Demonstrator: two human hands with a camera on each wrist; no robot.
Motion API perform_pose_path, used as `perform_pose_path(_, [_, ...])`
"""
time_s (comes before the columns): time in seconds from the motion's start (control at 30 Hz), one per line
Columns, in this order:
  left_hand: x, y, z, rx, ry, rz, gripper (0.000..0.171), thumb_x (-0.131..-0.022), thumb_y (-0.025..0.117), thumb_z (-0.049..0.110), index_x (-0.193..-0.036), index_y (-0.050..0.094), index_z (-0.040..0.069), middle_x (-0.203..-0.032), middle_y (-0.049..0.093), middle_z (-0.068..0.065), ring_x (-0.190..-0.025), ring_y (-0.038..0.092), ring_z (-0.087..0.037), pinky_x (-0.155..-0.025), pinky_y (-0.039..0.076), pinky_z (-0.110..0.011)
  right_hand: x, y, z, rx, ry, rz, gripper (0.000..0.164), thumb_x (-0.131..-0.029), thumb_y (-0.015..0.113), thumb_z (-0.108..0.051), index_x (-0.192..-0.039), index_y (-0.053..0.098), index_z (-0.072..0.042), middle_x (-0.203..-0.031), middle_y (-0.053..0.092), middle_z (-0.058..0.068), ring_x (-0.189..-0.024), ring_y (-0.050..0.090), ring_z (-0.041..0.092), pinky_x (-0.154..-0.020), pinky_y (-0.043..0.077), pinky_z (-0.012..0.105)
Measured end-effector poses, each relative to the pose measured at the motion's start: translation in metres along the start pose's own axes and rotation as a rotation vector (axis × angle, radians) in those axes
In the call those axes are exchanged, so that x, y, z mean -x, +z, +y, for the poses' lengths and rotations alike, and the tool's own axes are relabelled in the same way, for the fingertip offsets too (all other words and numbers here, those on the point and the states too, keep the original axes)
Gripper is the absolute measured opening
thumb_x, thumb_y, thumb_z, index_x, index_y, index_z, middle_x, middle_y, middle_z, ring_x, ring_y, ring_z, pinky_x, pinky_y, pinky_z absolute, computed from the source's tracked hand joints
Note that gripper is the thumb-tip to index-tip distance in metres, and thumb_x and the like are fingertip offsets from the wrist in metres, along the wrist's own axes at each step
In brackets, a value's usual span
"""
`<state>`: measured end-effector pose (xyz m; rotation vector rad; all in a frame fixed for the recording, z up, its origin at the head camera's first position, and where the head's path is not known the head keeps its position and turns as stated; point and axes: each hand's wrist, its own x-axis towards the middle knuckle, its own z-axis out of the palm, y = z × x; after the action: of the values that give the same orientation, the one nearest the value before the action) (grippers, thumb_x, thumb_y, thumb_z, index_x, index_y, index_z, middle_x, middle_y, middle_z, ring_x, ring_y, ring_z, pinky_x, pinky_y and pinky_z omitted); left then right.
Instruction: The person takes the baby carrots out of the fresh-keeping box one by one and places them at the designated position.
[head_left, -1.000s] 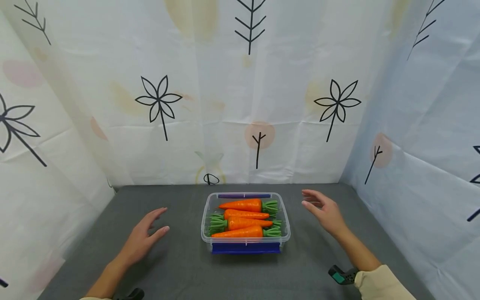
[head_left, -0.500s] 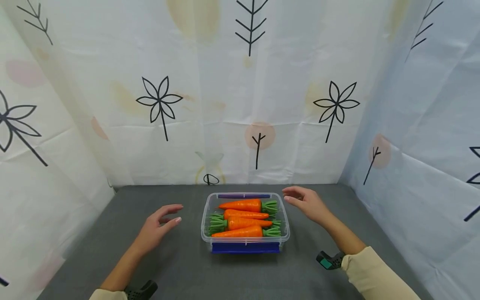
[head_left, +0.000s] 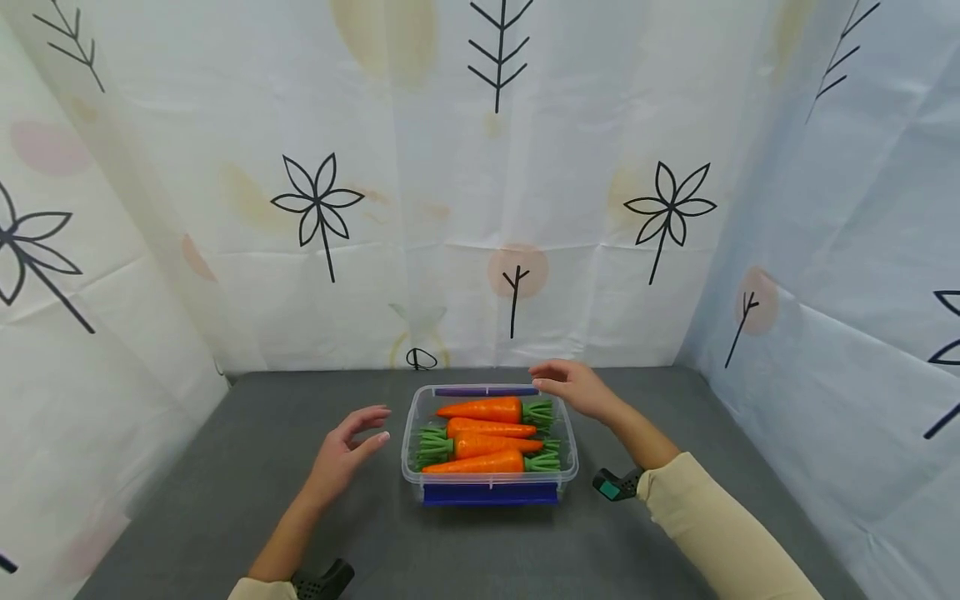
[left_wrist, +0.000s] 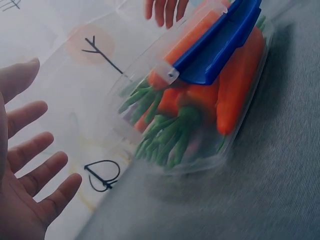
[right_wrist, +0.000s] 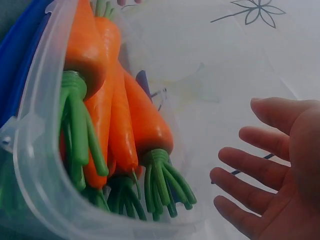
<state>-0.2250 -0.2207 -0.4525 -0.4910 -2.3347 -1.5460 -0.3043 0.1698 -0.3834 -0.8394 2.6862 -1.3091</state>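
Observation:
A clear plastic box (head_left: 408, 450) with blue side latches stands on the grey table, its top uncovered. Several orange carrots (head_left: 487, 409) with green stem ends lie in it side by side, tops pointing both ways. My left hand (head_left: 343, 458) hovers to the left of the box, fingers spread and nothing in them; the left wrist view shows a gap between its fingertips and the box wall. My right hand (head_left: 577, 388) is over the back right corner of the box, fingers loosely bent and holding nothing. In the right wrist view its fingers (right_wrist: 250, 170) point toward the carrots.
The grey table (head_left: 480, 550) runs back to a white cloth wall (head_left: 450, 292) printed with flowers and twigs. More cloth hangs along both sides. Each wrist wears a black band, the right band (head_left: 617, 485) with a green patch.
Both hands have moved inward toward the box, the left going right and the right going left and slightly back. The box and carrots stay where they were.

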Motion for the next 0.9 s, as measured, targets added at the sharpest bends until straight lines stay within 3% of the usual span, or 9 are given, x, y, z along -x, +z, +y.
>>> perform_pose_path(0.27, [-0.001,0.021,-0.001,0.093,-0.145,-0.070,0.048,-0.093,0.066,0.018,-0.138,0.052,0.007,-0.147,0.041,-0.016,-0.127,0.046,-0.038,-0.097,0.041,-0.058,-0.021,0.012,-0.001,-0.039,0.058,-0.147,0.041,-0.100,0.057,-0.026,-0.131,0.057,0.000,-0.130,0.058,0.020,-0.118,0.056,0.033,-0.097,0.045,0.048])
perform_pose_path(0.47, [-0.001,0.030,-0.005,0.137,-0.198,-0.147,0.057,-0.092,0.066,0.020,-0.145,0.045,0.013,-0.154,0.030,-0.016,-0.131,0.040,-0.042,-0.099,0.038,-0.061,-0.034,0.024,-0.003,0.080,0.088,-0.252,0.042,-0.098,0.059,-0.027,-0.131,0.057,-0.001,-0.126,0.061,0.016,-0.115,0.057,0.031,-0.094,0.047,0.046])
perform_pose_path(0.7, [0.001,0.037,-0.011,0.189,-0.233,-0.174,0.063,-0.089,0.069,0.016,-0.146,0.042,0.012,-0.154,0.030,-0.016,-0.131,0.039,-0.044,-0.097,0.041,-0.058,-0.044,0.035,-0.001,0.194,0.142,-0.339,0.047,-0.096,0.063,-0.029,-0.134,0.056,-0.004,-0.130,0.058,0.015,-0.120,0.053,0.032,-0.098,0.044,0.047])
perform_pose_path(0.9, [0.001,0.040,-0.012,0.230,-0.295,-0.189,0.065,-0.089,0.070,0.017,-0.148,0.041,0.016,-0.152,0.033,-0.019,-0.131,0.040,-0.044,-0.098,0.041,-0.057,-0.048,0.041,0.000,0.259,0.184,-0.344,0.047,-0.093,0.068,-0.029,-0.133,0.057,-0.008,-0.127,0.059,0.011,-0.116,0.055,0.029,-0.096,0.045,0.045])
